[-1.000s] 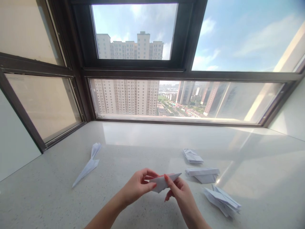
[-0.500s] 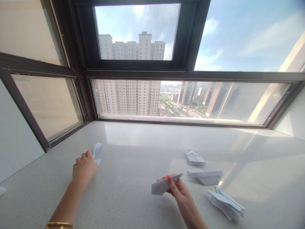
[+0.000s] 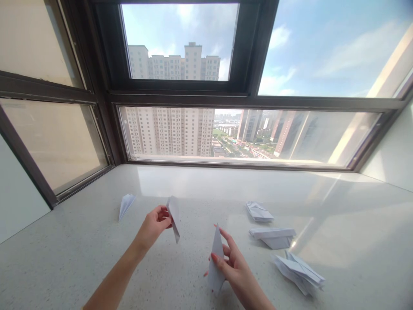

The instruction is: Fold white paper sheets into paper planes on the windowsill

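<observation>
My left hand pinches a folded white paper piece by its left edge, lifted over the pale speckled sill. Closer to me, my right hand grips a second paper piece, a folded paper plane, pointed end up, thumb on its near face. The two papers are apart from each other. Farther left lies another folded paper, narrow and wedge-shaped, touched by neither hand.
On the right of the sill lie three groups of folded white paper: a compact one at the back, a long flat one in the middle and a loose pile nearest me. A dark window frame bounds the back.
My left hand has come right from the far-left papers, bringing one piece along. The paper in my right hand has turned from roughly level to upright. The view has shifted slightly.
</observation>
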Action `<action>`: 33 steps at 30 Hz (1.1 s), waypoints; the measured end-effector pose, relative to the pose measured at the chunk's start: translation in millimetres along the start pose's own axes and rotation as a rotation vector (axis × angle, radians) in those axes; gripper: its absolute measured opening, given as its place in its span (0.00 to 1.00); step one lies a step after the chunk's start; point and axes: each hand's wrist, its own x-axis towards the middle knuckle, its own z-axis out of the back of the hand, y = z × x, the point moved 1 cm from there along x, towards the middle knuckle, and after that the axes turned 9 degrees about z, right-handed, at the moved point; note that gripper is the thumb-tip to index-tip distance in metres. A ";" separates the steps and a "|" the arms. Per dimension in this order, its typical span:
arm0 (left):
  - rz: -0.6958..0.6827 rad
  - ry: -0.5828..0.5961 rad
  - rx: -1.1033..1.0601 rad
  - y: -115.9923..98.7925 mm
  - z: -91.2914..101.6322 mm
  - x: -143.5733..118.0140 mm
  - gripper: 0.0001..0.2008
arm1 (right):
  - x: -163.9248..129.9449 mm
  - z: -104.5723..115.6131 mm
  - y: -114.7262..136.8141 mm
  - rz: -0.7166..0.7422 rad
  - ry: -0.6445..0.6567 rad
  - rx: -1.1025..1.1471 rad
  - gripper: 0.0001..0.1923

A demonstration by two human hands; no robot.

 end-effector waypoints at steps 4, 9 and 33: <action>0.137 0.204 -0.473 1.0 -33.3 -12.6 0.10 | 2.6 1.8 5.8 -0.011 -0.021 -0.032 0.23; 0.212 0.309 -0.655 -1.1 -49.5 -24.6 0.14 | 5.8 6.0 13.7 -0.034 -0.027 -0.089 0.21; 0.283 0.748 -0.458 4.9 -70.7 -38.5 0.30 | 2.1 4.2 27.2 0.003 0.121 0.006 0.13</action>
